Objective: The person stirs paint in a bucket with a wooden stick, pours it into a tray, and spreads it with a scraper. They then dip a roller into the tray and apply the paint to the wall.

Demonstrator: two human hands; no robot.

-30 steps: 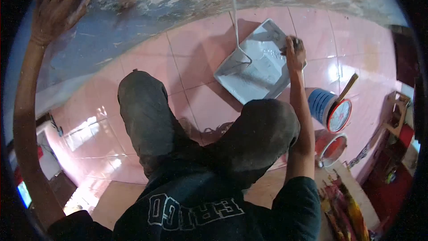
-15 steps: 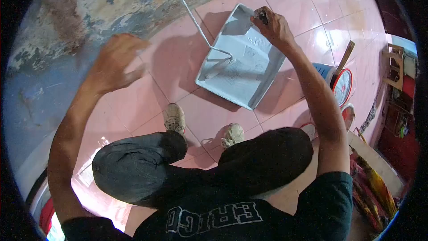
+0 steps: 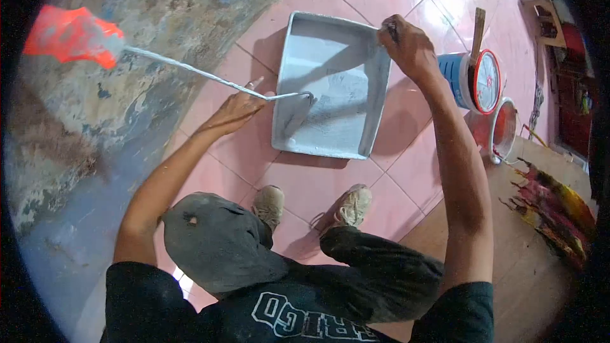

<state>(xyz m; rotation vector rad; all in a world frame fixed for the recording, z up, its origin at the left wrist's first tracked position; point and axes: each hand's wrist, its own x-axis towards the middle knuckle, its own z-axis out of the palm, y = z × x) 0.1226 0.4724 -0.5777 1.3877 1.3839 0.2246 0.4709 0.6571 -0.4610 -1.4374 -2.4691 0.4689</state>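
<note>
A grey paint tray (image 3: 330, 82) lies on the pink tiled floor. My right hand (image 3: 406, 44) grips the tray's far right rim. A paint roller (image 3: 292, 114) rests in the tray; its thin metal shaft (image 3: 190, 71) leans left to an orange handle (image 3: 73, 35) against the wall. My left hand (image 3: 234, 111) reaches toward the shaft with fingers apart, just below it and holding nothing. I am crouching, and my knees and shoes (image 3: 346, 206) show below the tray.
A blue paint can (image 3: 467, 79) with a wooden stir stick stands right of the tray, an orange bucket (image 3: 499, 130) beside it. A peeling, stained wall (image 3: 95, 140) fills the left. Wooden board with colourful cloth (image 3: 553, 206) lies at right.
My left hand came down from the wall toward the roller shaft. My right hand kept its grip on the tray rim, and the tray now sits turned and closer. The view tilted downward.
</note>
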